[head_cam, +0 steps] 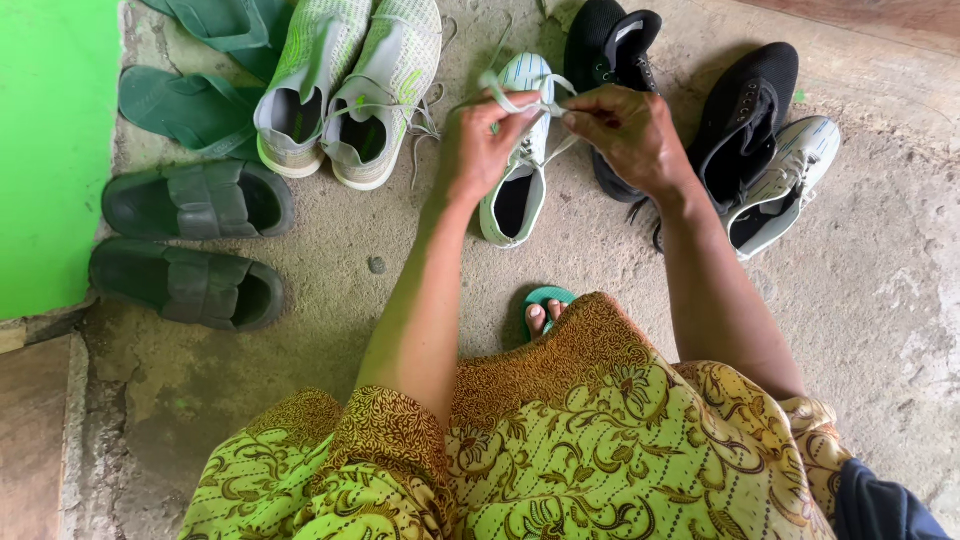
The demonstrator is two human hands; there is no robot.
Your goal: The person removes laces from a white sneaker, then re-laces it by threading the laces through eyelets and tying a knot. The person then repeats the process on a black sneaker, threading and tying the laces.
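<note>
Over rough concrete floor [880,300], our left hand [480,150] and right hand [630,135] pinch white lace [515,98] above white-green sneaker [520,170]; shoes crowd around, bare floor right.

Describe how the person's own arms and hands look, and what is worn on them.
Both arms are bare from above the elbow down: no sleeves show. The left hand and the right hand wear no gloves, and no rings, watch or bracelets are visible.
</note>
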